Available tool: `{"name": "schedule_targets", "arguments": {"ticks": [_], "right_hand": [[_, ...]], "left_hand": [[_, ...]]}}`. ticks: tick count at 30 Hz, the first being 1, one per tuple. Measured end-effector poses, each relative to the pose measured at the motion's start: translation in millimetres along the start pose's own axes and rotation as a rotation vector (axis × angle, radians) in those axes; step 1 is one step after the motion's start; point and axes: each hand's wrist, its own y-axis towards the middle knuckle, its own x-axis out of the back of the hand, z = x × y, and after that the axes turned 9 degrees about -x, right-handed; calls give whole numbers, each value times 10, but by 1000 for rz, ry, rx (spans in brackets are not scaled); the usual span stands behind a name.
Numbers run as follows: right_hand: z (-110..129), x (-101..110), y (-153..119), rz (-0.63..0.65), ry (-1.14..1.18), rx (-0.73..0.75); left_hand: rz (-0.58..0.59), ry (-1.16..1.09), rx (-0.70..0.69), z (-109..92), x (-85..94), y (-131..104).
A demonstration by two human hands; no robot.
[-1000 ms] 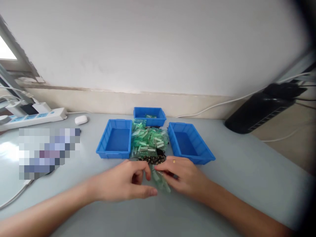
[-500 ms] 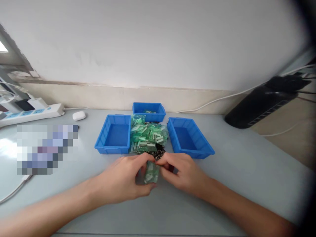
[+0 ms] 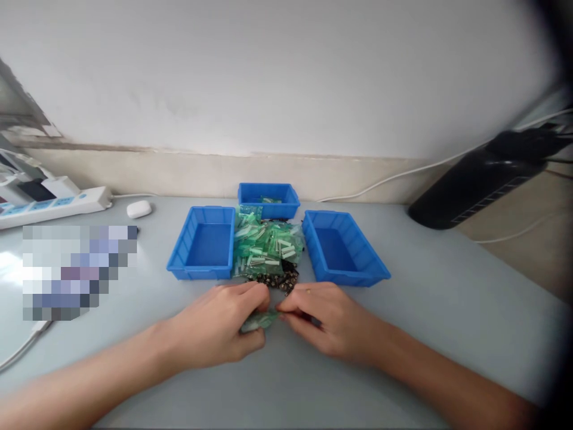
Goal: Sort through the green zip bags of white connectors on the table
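A small green plastic bag point(image 3: 258, 321) is held low over the front of the table. My left hand point(image 3: 230, 322) has its fingers curled round the bag's left part. My right hand point(image 3: 324, 316) pinches the bag's right edge between thumb and forefinger. Just beyond my hands lie small dark and brassy pieces point(image 3: 280, 280). Behind these is a pile of green bags point(image 3: 268, 242) with white strips in them. What the held bag contains is too small to tell.
Blue trays stand left point(image 3: 201, 273) and right point(image 3: 347, 277) of the pile, and a third point(image 3: 268, 210) behind it holds a green bag. A white case point(image 3: 139, 209), a power strip point(image 3: 80, 205) and a blurred-out object are at left. A black bottle point(image 3: 470, 185) lies at right.
The held bag has turned from hanging upright to lying more sideways. My left hand has moved slightly left, and both hands sit a little farther from the dark pieces.
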Motion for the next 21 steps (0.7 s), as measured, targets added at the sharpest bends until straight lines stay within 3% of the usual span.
{"name": "schedule_targets", "arguments": {"ticks": [4, 9, 14, 17, 21], "right_hand": [[-10, 17, 2, 18, -6, -14], [-15, 43, 7, -3, -1, -88], [-18, 40, 10, 97, -57, -172], [-4, 42, 14, 130, 10, -246], [33, 30, 12, 41, 146, -321]], "left_hand": [[-2, -8, 5, 29, -20, -7], [-140, -8, -39, 75, -39, -12], [-257, -89, 25, 74, -40, -22], [-264, -72, 41, 72, -27, -25], [-247, -73, 49, 76, -7, -17]]}}
